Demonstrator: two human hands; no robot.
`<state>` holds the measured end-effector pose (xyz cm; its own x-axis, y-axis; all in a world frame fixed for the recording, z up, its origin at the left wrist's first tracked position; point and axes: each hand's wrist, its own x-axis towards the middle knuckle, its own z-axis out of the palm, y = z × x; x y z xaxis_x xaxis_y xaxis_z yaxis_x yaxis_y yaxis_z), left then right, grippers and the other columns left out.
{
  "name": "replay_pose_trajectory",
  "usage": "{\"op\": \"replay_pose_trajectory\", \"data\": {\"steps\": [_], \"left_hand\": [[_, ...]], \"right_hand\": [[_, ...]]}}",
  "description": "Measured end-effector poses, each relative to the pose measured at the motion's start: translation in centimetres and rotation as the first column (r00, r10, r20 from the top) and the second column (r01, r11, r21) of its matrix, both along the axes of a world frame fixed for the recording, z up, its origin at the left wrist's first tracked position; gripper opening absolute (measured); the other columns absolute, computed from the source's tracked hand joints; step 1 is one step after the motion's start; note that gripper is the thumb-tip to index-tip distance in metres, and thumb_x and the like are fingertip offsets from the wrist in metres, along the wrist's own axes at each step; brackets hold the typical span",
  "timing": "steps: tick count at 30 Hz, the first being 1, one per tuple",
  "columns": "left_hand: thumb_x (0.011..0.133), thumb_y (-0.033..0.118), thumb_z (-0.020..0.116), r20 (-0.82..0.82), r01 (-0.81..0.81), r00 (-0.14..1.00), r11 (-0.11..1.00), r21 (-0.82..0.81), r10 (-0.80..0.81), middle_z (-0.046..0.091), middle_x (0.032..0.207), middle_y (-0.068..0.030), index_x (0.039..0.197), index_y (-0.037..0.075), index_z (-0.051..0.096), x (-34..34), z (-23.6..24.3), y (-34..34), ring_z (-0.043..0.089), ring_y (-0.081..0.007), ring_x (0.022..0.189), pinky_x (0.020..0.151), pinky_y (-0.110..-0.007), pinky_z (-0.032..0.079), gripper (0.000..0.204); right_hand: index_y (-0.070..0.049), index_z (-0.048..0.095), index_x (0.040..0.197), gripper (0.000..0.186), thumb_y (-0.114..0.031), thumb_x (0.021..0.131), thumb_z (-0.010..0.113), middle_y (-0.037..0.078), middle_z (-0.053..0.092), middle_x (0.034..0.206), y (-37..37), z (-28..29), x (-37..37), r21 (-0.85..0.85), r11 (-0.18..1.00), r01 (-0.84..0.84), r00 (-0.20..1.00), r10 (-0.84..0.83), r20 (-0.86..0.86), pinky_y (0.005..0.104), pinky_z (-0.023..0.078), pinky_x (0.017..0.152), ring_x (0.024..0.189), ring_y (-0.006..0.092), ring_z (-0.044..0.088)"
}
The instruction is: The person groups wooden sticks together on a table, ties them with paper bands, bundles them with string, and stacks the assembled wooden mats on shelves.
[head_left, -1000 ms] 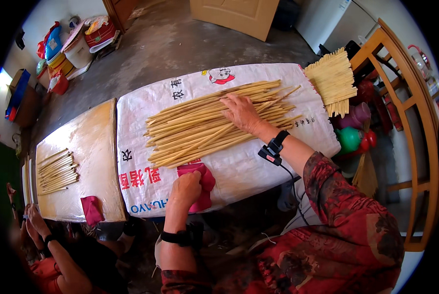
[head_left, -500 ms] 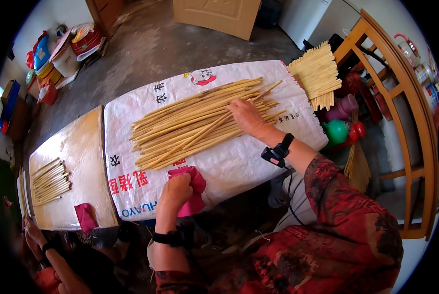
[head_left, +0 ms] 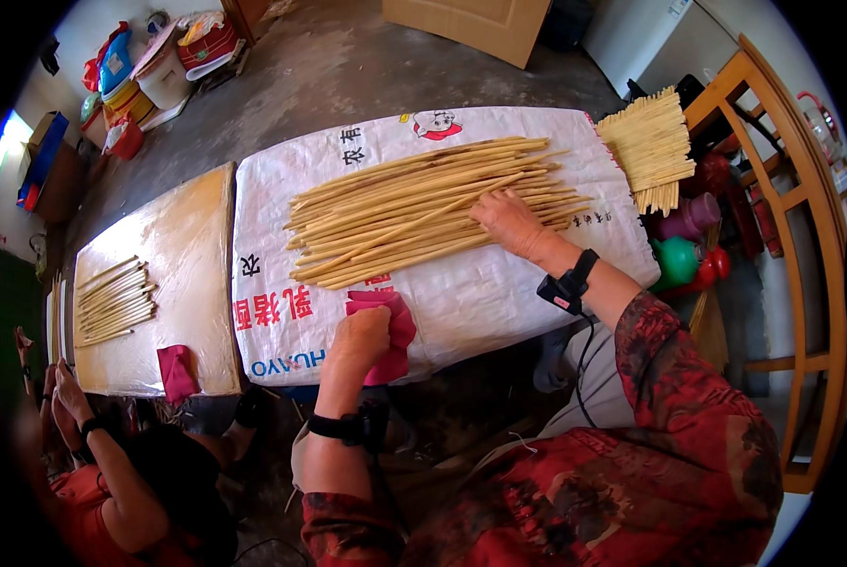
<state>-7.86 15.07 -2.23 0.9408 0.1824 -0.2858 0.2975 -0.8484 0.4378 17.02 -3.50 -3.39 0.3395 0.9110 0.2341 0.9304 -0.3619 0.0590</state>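
My left hand (head_left: 365, 335) is closed on a magenta cloth (head_left: 393, 321) at the front edge of a white printed woven-sack cover (head_left: 480, 298). On that cover lies a broad spread of long pale yellow sticks (head_left: 385, 217), roughly parallel, some crossing diagonally. My right hand (head_left: 499, 215) rests on the right half of the sticks, fingers curled down around one or more; its fingertips are partly hidden.
A wrapped board (head_left: 187, 246) at left bears shorter sticks (head_left: 116, 302) and another magenta cloth (head_left: 178, 370). A co-worker's hands (head_left: 69, 402) are below it. Right: a stack of straw sticks (head_left: 645, 142), a wooden chair (head_left: 792, 198), coloured containers (head_left: 678, 260). Bags and buckets (head_left: 159, 71) line the back-left.
My right hand has moved right and nearer to me over the sticks, fingers still curled on them. My left hand stays on the cloth. The view has shifted slightly.
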Motion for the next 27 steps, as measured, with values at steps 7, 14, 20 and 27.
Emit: {"op": "replay_pose_trajectory", "data": {"steps": [7, 14, 20, 27], "left_hand": [[0.071, 0.01, 0.05, -0.016, 0.083, 0.996, 0.993, -0.082, -0.084, 0.059, 0.082, -0.0205, 0.084, 0.003, 0.057, 0.6, 0.9, -0.9, 0.056, -0.0375, 0.081, 0.071, -0.045, 0.044, 0.016], [0.072, 0.01, 0.049, 0.005, 0.086, 0.996, 0.993, -0.084, -0.086, 0.059, 0.079, -0.0208, 0.083, 0.003, 0.057, 0.3, 0.5, -1.1, 0.056, -0.038, 0.079, 0.069, -0.046, 0.043, 0.015], [0.073, 0.01, 0.049, 0.06, 0.085, 0.995, 0.992, -0.094, -0.079, 0.058, 0.079, -0.0212, 0.082, 0.003, 0.056, 1.1, 0.2, -1.6, 0.055, -0.0388, 0.079, 0.068, -0.046, 0.043, 0.013], [0.074, 0.01, 0.048, -0.007, 0.008, 1.0, 0.998, -0.063, -0.008, 0.059, 0.079, -0.0211, 0.082, 0.002, 0.056, -0.4, 0.0, -0.9, 0.057, -0.0383, 0.079, 0.068, -0.046, 0.044, 0.014]], "right_hand": [[-0.011, 0.058, 0.082, 0.011, -0.01, 0.075, 0.05, 0.006, 0.053, 0.08, 3.3, 0.4, -3.8, 0.147, 0.984, -0.099, 0.985, 0.118, -0.128, 0.0357, 0.04, 0.074, 0.084, 0.0227, 0.054], [-0.011, 0.058, 0.092, 0.018, -0.009, 0.077, 0.049, 0.004, 0.054, 0.086, 4.3, -0.4, -3.1, 0.323, 0.943, -0.079, 0.997, 0.08, 0.008, 0.0358, 0.037, 0.08, 0.09, 0.022, 0.052], [-0.01, 0.058, 0.091, 0.018, -0.009, 0.077, 0.047, 0.006, 0.053, 0.086, 1.6, -0.9, -1.1, 0.145, 0.989, 0.03, 0.999, -0.027, -0.019, 0.0358, 0.037, 0.08, 0.089, 0.0214, 0.051], [-0.008, 0.058, 0.086, 0.014, -0.009, 0.074, 0.051, 0.007, 0.053, 0.085, 1.7, -0.2, -2.2, 0.074, 0.997, -0.006, 0.992, 0.015, -0.125, 0.0367, 0.037, 0.079, 0.089, 0.0223, 0.051]]}}
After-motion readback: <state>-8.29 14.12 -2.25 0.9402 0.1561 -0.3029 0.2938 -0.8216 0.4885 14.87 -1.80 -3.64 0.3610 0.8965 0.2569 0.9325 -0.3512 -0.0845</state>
